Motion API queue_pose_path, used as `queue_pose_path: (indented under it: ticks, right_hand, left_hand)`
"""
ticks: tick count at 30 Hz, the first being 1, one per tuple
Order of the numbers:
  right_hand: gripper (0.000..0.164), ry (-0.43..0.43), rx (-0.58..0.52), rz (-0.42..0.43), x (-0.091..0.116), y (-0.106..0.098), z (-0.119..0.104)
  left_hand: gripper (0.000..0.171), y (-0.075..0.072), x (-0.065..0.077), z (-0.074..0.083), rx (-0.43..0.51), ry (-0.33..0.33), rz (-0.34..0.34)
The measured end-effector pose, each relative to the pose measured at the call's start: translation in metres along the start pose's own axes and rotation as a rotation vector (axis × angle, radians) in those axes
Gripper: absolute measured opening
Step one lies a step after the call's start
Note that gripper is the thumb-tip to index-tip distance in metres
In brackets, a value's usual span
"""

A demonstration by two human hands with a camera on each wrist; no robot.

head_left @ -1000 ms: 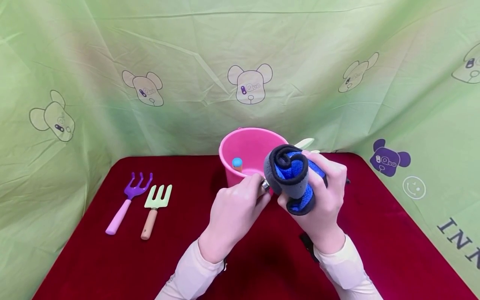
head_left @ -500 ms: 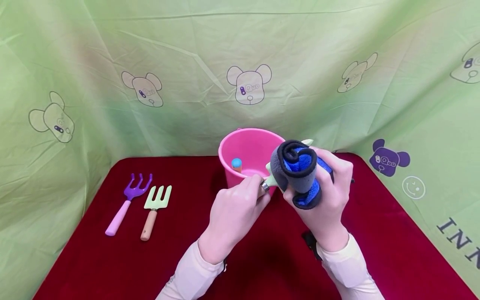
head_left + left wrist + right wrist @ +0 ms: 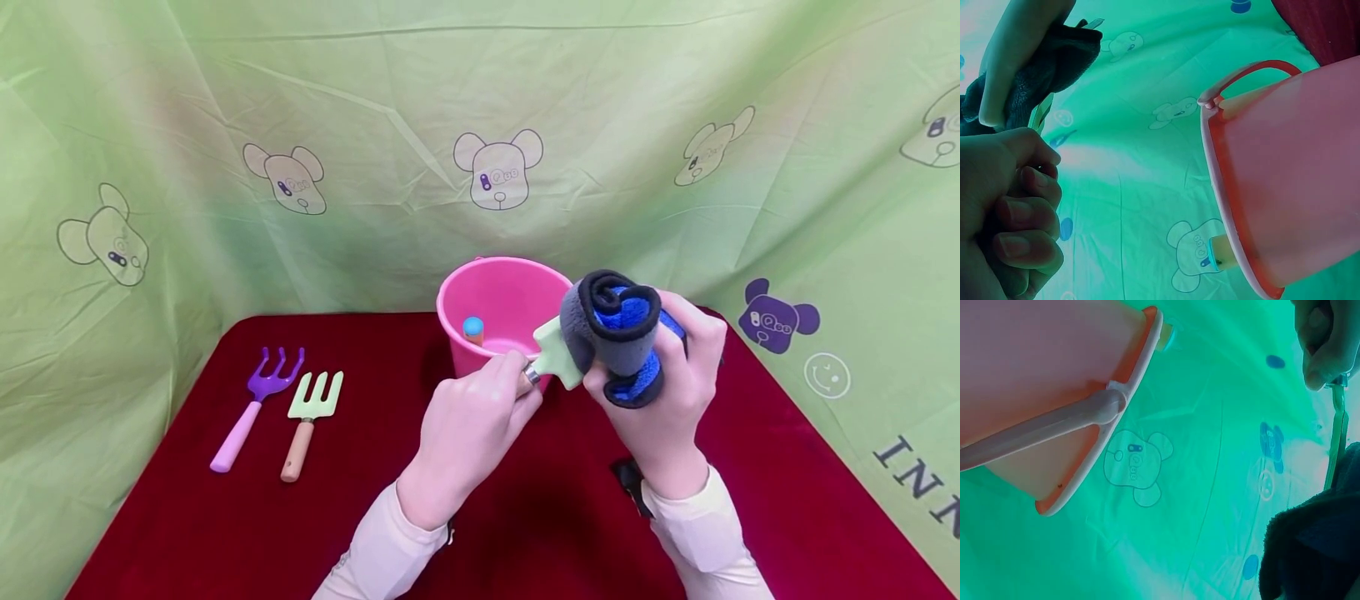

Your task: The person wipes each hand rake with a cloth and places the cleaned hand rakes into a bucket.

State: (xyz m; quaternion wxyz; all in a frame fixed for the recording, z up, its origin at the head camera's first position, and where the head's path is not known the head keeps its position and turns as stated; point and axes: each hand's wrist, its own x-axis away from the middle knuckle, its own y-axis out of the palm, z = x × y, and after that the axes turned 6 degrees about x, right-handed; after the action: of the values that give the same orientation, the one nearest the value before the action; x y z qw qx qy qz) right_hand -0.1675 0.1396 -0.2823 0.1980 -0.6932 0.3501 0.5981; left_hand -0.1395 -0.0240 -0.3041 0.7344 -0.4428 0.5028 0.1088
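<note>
My left hand (image 3: 468,425) grips the handle of a garden tool (image 3: 557,358) with a light green flat head and a metal collar. The head points right and away, and its far end is hidden behind a towel (image 3: 611,333). My right hand (image 3: 667,400) holds this bunched, rolled towel, blue and grey with black edging, against the head. The left wrist view shows my left fingers (image 3: 1029,219) curled beside the dark towel (image 3: 1054,65). In the right wrist view the green head (image 3: 1337,431) runs edge-on into the towel.
A pink bucket (image 3: 450,312) stands behind my hands, with a blue-topped orange stick (image 3: 473,329) inside. To the left on the red tabletop (image 3: 247,533) lie a purple three-pronged cultivator (image 3: 238,433) and a light green hand fork (image 3: 300,442). Green printed fabric (image 3: 375,225) encloses the table.
My right hand has slid right with the towel along the tool's head, uncovering its base near the collar and covering its far end. My left hand has stayed almost still.
</note>
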Motion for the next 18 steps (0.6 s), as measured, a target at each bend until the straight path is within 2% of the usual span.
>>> queue_pose_path:
  ticks: [2, 4, 7, 11, 18]
  right_hand:
    - [0.044, 0.018, 0.007, 0.005, -0.0013, -0.0004, -0.0005]
    - [0.035, 0.034, 0.01, 0.016, -0.0024, -0.0005, -0.0012]
    - [0.045, 0.045, 0.01, 0.043, -0.0036, -0.0008, -0.001]
    - [0.068, 0.051, 0.013, 0.065, -0.0042, -0.0024, 0.0018]
    - [0.066, 0.055, 0.029, 0.081, -0.0056, -0.0054, 0.0083]
  left_hand:
    - [0.029, 0.0, 0.0, 0.0005, 0.001, 0.0, 0.001]
    - [0.028, 0.0003, -0.0002, 0.0008, 0.002, 0.0, 0.004]
    - [0.027, 0.0004, -0.0004, 0.0014, 0.003, -0.003, 0.006]
    - [0.025, 0.0, -0.0006, 0.002, 0.004, -0.005, 0.007]
    - [0.026, 0.0009, 0.0002, 0.0015, 0.009, 0.012, 0.013]
